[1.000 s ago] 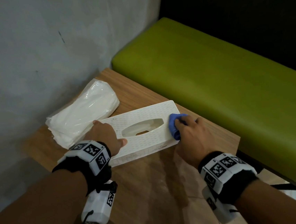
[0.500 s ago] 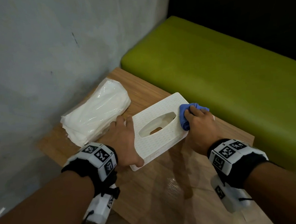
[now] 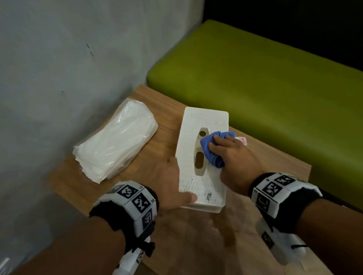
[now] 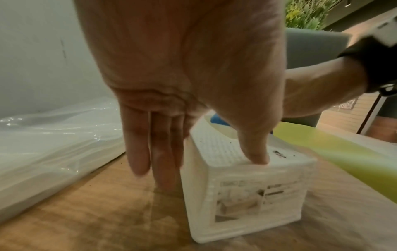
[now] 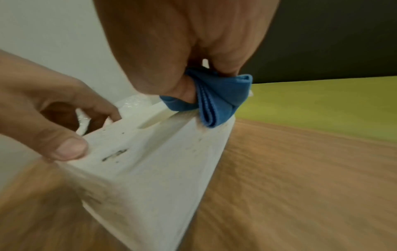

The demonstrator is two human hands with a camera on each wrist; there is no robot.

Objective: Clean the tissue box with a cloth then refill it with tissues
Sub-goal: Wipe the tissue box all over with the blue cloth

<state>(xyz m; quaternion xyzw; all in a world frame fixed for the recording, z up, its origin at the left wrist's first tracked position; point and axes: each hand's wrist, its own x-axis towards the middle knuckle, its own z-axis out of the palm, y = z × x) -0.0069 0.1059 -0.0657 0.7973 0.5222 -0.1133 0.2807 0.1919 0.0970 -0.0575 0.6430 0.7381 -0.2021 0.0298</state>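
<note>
Steadies a white tissue box (image 3: 204,121) with the left grip (image 3: 169,182) and wipes it with the right grip (image 3: 231,154). Keeps the tissue box flat on the wooden bench (image 3: 185,236), near the right edge, one short end toward the body and the other toward the green seat (image 3: 261,96). Clamps the near left corner of the box: thumb (image 4: 255,152) pressed on the textured top, fingers (image 4: 163,152) straight down against the left side wall, tips at the bench. Pinches a bunched blue cloth (image 3: 210,152) in the right grip, fingers curled over it, thumb tucked into the folds in the right wrist view. Presses the cloth onto the top of the box, at the right rim of the long slot and about midway along it. Shows dark smudges on the top just beside the left thumb, and a torn label patch on the near end wall in the left wrist view. Leaves a plastic-wrapped pack of tissues (image 3: 114,143) on the bench to the left, apart from the box, against the grey wall (image 3: 58,60).
</note>
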